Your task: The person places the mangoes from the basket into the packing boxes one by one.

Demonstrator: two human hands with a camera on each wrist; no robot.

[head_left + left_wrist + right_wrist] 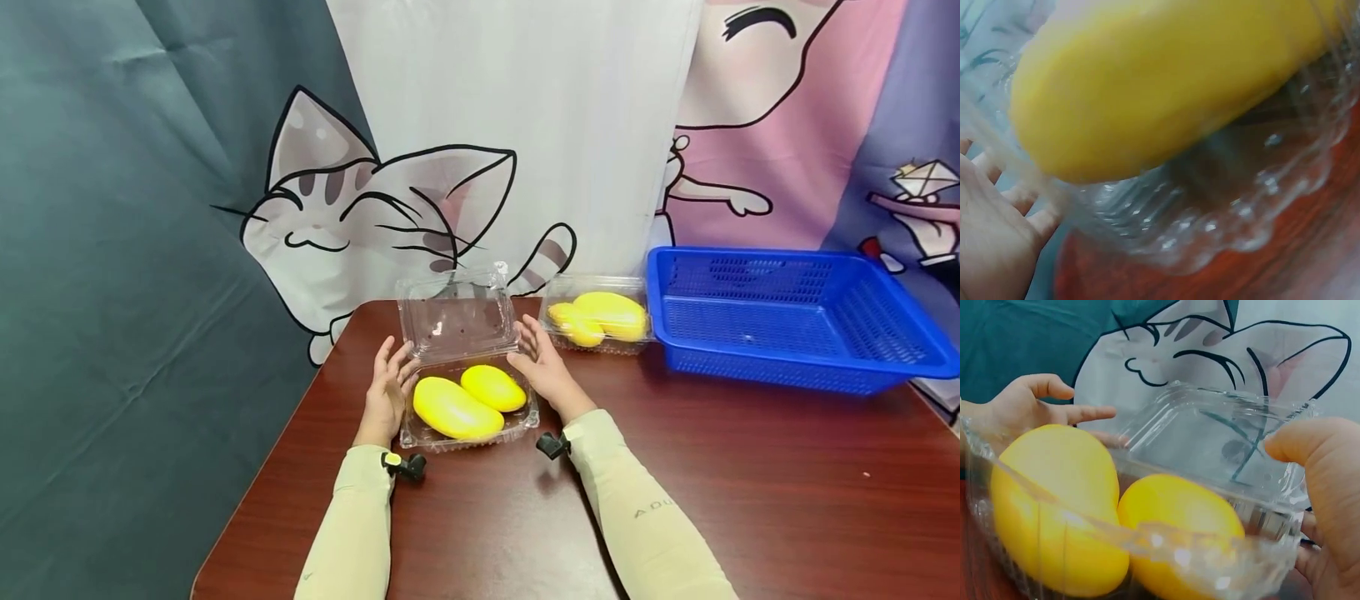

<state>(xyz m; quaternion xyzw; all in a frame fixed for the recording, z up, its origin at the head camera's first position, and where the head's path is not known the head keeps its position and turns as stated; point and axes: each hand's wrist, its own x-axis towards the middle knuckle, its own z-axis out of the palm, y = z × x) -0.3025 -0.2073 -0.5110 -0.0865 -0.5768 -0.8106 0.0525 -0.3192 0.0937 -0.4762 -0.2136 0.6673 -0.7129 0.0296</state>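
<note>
A clear plastic clamshell box [427,442] sits on the table with its lid [459,321] raised at the back. Inside lie two yellow mangoes, a larger one [456,408] on the left and a smaller one [492,388] on the right. My left hand [386,396] is beside the box's left side, fingers spread and loosely bent. At the right rear corner, near the hinge, is my right hand [546,367], thumb apart from the fingers. In the right wrist view, some fingers of the right hand [1335,500] are partly hidden behind the box; whether they touch it I cannot tell.
A second clear box [553,287] holding yellow fruit [611,315] stands at the back, right of the open one. Beside it is a blue plastic basket [772,371]. The brown table [480,533] ends at a patterned curtain [600,125] behind.
</note>
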